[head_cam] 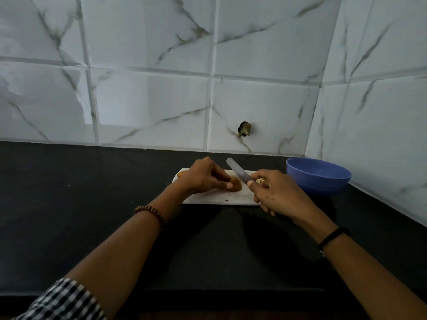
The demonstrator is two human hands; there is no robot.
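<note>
Left hand (203, 179) pinches the brown piece (236, 185) lying lengthwise along the board (221, 200) (mostly hidden). Right hand (275, 192), grip wrapped round the knife (236, 170), hovers just right of its exposed end.

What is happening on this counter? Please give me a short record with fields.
Place: black counter against a marbled tile wall
Work surface: white cutting board
Left hand: pinches a brown food piece on the board
Right hand: grips a knife, blade pointing toward the wall
Nearby: blue bowl right of the board
Wrists: bead bracelet left, dark band right
</note>
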